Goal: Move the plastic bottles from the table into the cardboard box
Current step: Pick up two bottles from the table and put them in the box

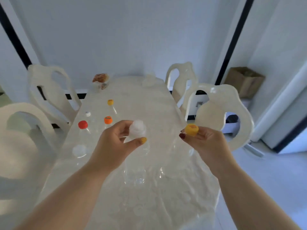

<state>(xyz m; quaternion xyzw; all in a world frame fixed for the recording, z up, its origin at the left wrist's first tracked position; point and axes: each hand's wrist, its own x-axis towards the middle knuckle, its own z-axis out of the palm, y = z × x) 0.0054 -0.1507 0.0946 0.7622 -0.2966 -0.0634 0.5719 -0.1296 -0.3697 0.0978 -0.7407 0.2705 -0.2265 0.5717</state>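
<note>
My left hand (116, 140) grips the neck of a clear plastic bottle with a white cap (137, 130), held upright over the table (157, 100). My right hand (206, 140) pinches the yellow cap of a second clear bottle (191, 129); its body hangs below and is hard to make out. Several more clear bottles stand on the table's left side: one with a red cap (82, 124), one with an orange cap (108, 120), one with a yellow cap (110, 102), and white-capped ones (87, 114) (79, 151). The cardboard box (244, 81) sits on the floor at the far right.
White chairs line both sides of the table: two on the left (49, 90) and two on the right (221, 103). A small bowl of something brown (100, 78) and a pale object (148, 80) sit at the table's far end. A white door frame (282, 97) stands at the right.
</note>
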